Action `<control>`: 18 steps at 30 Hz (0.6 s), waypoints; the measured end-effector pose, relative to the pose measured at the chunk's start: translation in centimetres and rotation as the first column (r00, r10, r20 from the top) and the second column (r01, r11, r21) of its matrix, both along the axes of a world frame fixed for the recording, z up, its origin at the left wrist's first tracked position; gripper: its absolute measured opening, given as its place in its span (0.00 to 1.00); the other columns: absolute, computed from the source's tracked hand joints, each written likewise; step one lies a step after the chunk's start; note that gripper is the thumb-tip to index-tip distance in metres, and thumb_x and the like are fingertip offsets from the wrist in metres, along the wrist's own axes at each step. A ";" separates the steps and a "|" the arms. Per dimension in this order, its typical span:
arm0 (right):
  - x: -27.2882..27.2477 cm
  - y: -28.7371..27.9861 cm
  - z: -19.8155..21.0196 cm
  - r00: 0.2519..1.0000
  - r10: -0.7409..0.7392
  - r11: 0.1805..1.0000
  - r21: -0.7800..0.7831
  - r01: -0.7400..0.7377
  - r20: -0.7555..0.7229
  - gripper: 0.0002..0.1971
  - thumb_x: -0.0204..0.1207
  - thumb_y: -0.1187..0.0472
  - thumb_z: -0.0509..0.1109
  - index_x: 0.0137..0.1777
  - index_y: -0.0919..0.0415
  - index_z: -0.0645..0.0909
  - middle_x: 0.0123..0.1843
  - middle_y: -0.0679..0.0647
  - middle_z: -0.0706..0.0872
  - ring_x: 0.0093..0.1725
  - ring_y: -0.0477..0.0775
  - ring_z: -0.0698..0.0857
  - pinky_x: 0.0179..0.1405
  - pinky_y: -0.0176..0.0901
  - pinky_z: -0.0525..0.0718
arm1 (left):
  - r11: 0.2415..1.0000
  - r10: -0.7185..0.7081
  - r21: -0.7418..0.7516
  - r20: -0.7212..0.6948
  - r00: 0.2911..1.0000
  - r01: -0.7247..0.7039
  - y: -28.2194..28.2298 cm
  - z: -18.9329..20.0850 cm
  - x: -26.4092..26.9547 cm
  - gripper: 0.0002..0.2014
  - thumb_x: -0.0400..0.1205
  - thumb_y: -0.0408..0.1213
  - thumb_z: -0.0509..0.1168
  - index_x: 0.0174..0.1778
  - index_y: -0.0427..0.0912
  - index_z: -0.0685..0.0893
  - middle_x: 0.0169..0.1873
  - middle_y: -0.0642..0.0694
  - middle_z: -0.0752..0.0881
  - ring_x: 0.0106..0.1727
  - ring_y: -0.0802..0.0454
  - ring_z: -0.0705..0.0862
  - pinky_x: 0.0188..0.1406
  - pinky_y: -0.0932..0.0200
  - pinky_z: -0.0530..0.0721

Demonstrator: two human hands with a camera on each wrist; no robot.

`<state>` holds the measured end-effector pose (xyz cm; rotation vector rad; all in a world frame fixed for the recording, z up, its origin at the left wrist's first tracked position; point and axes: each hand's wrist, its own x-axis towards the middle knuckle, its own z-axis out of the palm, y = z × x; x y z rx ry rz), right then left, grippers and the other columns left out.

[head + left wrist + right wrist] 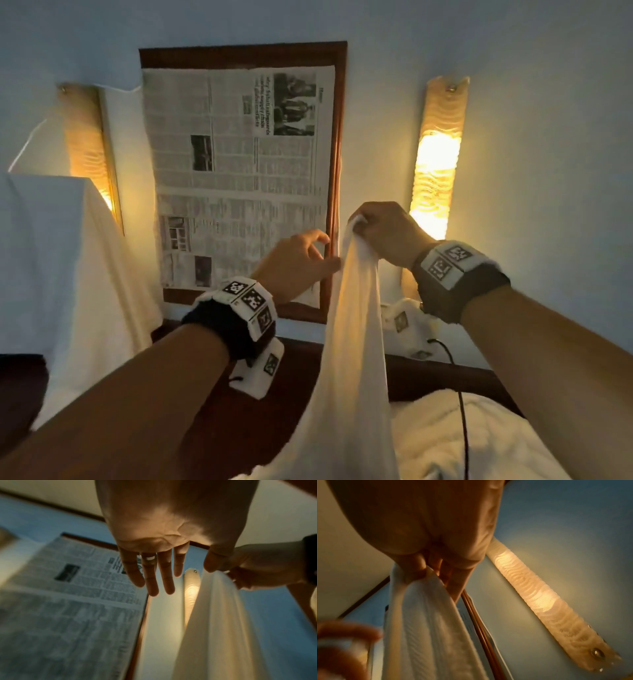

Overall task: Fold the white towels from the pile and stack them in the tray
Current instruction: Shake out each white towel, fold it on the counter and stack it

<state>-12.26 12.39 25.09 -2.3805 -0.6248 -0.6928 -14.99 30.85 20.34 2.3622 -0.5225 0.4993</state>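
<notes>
- We note the dark wooden counter [301,370] against the blue wall; on it, at the lower right of the head view, lies the pile [486,442] of white towels. The tray is not visible in any view.
- Behind the hands hangs a wooden frame [337,164] covered with newspaper [239,164], and a lit wall lamp [436,157] stands on each side of it.
- The towel [352,329] in work hangs in the air in front of the frame, suspended from one gathered point at its top, with its lower part reaching down toward the pile.
- We judge the towel soft and limp: it falls in long vertical folds and holds no shape of its own. The right wrist view shows a ribbed, slightly fluffy weave, so we expect good friction and little slip. It looks light enough for one hand and is not fragile.
- The right hand [387,233] has its fingers [419,566] curled tightly round the bunched top of the towel and carries its full weight.
- The left hand [298,263] is spread and holds nothing; its thumb [216,562] lies just beside the hanging fabric, while the other fingers are straight and apart.
- We recommend that the free hand takes hold at the upper edge, next to the gripped point, and slides outward to a corner, so the cloth can be spread flat before folding.
</notes>
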 end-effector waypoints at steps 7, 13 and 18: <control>2.3 -2.5 -0.3 0.998 0.011 0.999 -0.037 -0.009 0.055 0.06 0.82 0.54 0.70 0.48 0.55 0.85 0.45 0.50 0.86 0.43 0.44 0.82 0.48 0.41 0.80 | 0.970 -0.152 -0.174 0.120 0.981 0.171 -4.0 0.5 5.1 0.10 0.89 0.39 0.62 0.54 0.37 0.86 0.45 0.42 0.89 0.45 0.48 0.89 0.45 0.54 0.90; 5.4 -4.6 -0.1 0.994 0.055 0.997 0.049 -0.060 0.098 0.08 0.80 0.54 0.73 0.48 0.58 0.89 0.42 0.49 0.87 0.42 0.43 0.82 0.44 0.39 0.78 | 0.950 -0.196 -0.236 0.059 0.979 0.204 -6.2 2.0 8.0 0.15 0.88 0.46 0.64 0.57 0.37 0.86 0.45 0.42 0.90 0.41 0.54 0.89 0.38 0.67 0.86; 6.5 -6.4 -1.2 0.997 0.054 0.996 0.062 -0.058 0.061 0.09 0.81 0.53 0.71 0.48 0.58 0.87 0.42 0.50 0.86 0.42 0.47 0.84 0.42 0.38 0.80 | 0.928 -0.218 -0.288 0.091 0.972 0.236 -7.0 1.9 9.4 0.12 0.88 0.41 0.64 0.49 0.35 0.87 0.39 0.42 0.88 0.35 0.53 0.87 0.36 0.59 0.87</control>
